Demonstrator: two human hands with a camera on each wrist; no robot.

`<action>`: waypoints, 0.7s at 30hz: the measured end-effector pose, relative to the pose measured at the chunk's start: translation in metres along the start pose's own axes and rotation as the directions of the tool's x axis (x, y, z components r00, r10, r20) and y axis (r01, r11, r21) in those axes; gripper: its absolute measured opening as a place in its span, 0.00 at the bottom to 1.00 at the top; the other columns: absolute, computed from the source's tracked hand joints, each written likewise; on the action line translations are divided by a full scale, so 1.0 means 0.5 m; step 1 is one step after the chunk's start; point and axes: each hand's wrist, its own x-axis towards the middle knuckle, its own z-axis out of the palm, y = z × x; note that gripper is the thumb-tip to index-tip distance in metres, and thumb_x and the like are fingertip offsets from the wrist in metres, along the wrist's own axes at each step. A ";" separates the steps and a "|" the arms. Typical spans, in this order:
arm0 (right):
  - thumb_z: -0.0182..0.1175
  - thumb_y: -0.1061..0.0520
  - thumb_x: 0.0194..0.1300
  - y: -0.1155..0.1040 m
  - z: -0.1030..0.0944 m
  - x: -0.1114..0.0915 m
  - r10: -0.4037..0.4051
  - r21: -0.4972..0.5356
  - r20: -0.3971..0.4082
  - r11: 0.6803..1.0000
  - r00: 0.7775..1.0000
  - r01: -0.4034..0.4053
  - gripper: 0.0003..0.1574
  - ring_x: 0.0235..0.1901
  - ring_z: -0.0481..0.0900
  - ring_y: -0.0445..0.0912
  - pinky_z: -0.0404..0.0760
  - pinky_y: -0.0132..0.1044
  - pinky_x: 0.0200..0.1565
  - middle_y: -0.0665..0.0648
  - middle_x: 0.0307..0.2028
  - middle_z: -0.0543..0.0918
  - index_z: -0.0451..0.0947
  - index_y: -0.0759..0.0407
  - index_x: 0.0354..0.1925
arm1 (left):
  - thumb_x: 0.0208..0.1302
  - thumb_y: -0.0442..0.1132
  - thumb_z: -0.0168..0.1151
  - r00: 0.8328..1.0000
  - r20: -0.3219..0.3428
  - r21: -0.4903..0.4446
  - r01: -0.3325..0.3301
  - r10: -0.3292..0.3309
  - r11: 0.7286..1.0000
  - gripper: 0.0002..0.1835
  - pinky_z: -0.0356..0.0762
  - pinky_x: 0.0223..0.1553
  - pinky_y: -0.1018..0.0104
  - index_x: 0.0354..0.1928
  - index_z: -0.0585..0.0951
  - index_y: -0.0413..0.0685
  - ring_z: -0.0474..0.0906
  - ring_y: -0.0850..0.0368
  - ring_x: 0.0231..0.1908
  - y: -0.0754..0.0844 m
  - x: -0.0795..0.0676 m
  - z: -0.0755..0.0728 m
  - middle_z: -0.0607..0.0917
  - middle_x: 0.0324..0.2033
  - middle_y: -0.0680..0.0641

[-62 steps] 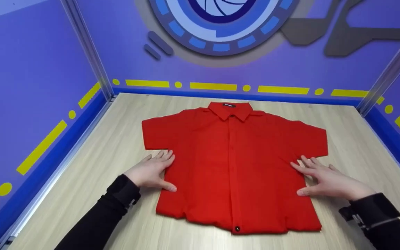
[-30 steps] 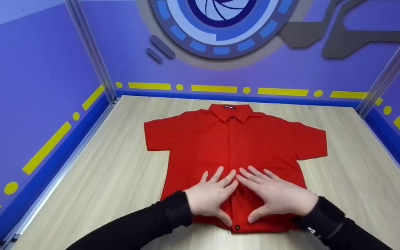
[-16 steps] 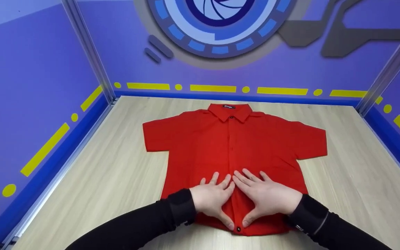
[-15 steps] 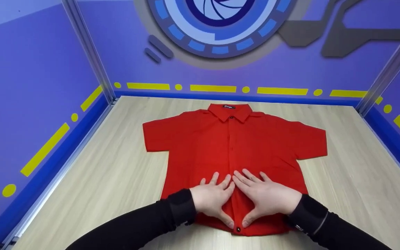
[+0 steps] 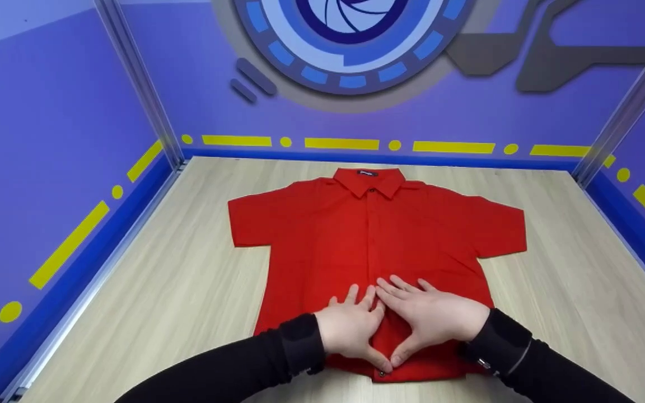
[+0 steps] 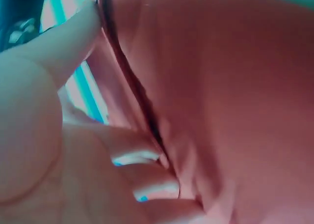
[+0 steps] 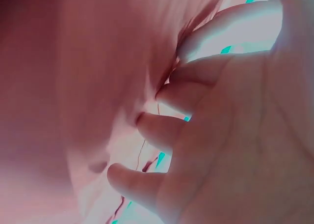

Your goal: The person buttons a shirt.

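Note:
A red short-sleeved shirt (image 5: 328, 240) lies front up on the table, collar toward the back wall. Both hands are on its lower middle, at the button placket (image 5: 372, 240). My left hand (image 5: 350, 327) has its fingers spread, fingertips on the cloth and thumb by the bottom button (image 5: 382, 373). Mirroring it, my right hand (image 5: 434, 316) touches the fabric with spread fingers, its thumb tip meeting the left thumb. Both wrist views show the fingertips pressing against the cloth, with small creases at them. Part of the lower hem is hidden beneath the hands and sleeves.
The light wooden table (image 5: 177, 268) runs out on both sides of the shirt. Blue-purple panels with yellow dashes, such as the back wall (image 5: 199, 84), enclose it on three sides. Metal posts (image 5: 138, 84) stand at the back corners.
Both hands have come from the shirt's side edges to its middle placket. In the last half second the left hand shifted slightly right and nearer, bringing the thumbs together over the bottom button.

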 end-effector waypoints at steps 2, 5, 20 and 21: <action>0.59 0.13 0.35 0.001 0.003 0.000 -0.005 -0.006 0.000 1.000 1.000 0.005 0.81 0.76 0.39 0.54 0.47 0.69 0.67 0.52 0.77 0.45 0.44 0.50 0.77 | 0.42 0.81 0.58 1.000 -0.027 0.036 0.015 -0.014 0.999 0.60 0.66 0.61 0.35 0.75 0.57 0.57 0.49 0.35 0.73 0.005 0.002 0.007 0.51 0.75 0.43; 0.62 0.15 0.32 0.003 0.009 0.001 -0.007 -0.015 -0.016 1.000 1.000 0.007 0.83 0.76 0.40 0.55 0.48 0.70 0.66 0.53 0.77 0.46 0.43 0.50 0.77 | 0.41 0.82 0.57 0.999 -0.042 0.064 0.019 -0.016 0.998 0.61 0.65 0.61 0.34 0.75 0.56 0.58 0.48 0.36 0.73 0.005 0.004 0.014 0.50 0.76 0.43; 0.65 0.14 0.25 0.077 0.018 -0.056 0.059 -0.032 0.015 0.998 0.998 -0.059 0.84 0.76 0.37 0.54 0.44 0.65 0.70 0.48 0.77 0.42 0.42 0.39 0.77 | 0.29 0.82 0.64 0.996 -0.037 -0.004 -0.082 0.081 0.997 0.70 0.49 0.68 0.32 0.76 0.43 0.69 0.36 0.42 0.76 -0.100 -0.009 0.025 0.43 0.77 0.51; 0.65 0.14 0.25 0.084 0.020 -0.063 0.065 -0.025 0.011 0.998 0.998 -0.065 0.85 0.76 0.37 0.54 0.44 0.65 0.70 0.48 0.77 0.41 0.42 0.39 0.77 | 0.28 0.82 0.64 0.995 -0.043 -0.002 -0.087 0.087 0.996 0.71 0.48 0.68 0.33 0.76 0.44 0.68 0.36 0.42 0.76 -0.107 -0.013 0.026 0.43 0.77 0.51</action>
